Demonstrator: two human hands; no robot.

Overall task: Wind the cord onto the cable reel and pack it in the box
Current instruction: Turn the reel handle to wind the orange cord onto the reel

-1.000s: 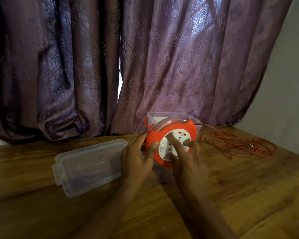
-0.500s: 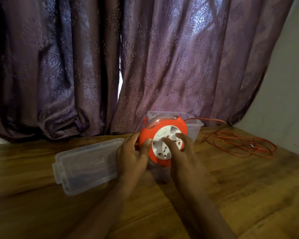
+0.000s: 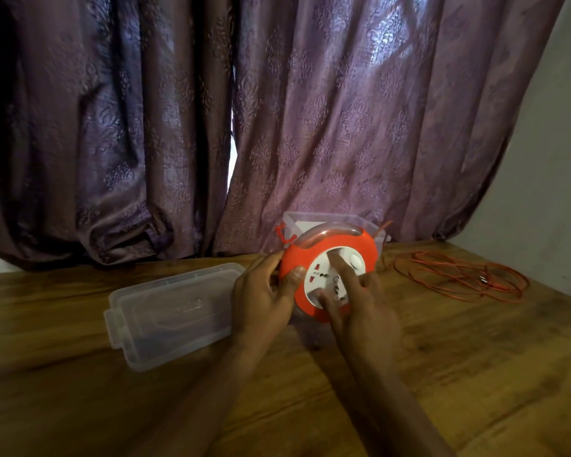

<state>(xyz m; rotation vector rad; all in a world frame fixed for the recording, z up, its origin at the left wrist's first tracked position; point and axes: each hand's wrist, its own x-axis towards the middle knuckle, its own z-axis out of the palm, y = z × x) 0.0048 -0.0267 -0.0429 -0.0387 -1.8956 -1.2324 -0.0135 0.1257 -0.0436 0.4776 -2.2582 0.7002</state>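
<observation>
Your left hand (image 3: 261,298) was closed around the left rim of the cable reel (image 3: 327,275), thumb pressed on the orange front face, the other fingers wrapped behind the edge. Your right hand (image 3: 360,305) lay spread over the white socket plate (image 3: 333,275) at the reel's centre, with the index finger (image 3: 342,262) reaching up toward the round white button and the thumb low on the plate; it pressed flat on the face rather than clasping anything. The reel stood on edge, face tilted toward you, its clear handle arch (image 3: 330,230) on top, lower edge at or just above the table (image 3: 475,357); contact could not be judged, since your hands covered that part. Directly behind the reel stood the clear plastic box (image 3: 290,219), open, with an orange latch (image 3: 280,230) showing at its left end. A short run of orange cord (image 3: 459,275) left the reel's upper right side near the box corner; most of the cord lay unwound in a loose tangle on the table to the right, well apart from the reel. The clear lid (image 3: 175,311) lay flat on the table to the left, just beside your left hand. Purple patterned curtains (image 3: 310,127) hung behind the table, and a pale wall (image 3: 557,159) closed the right side.
</observation>
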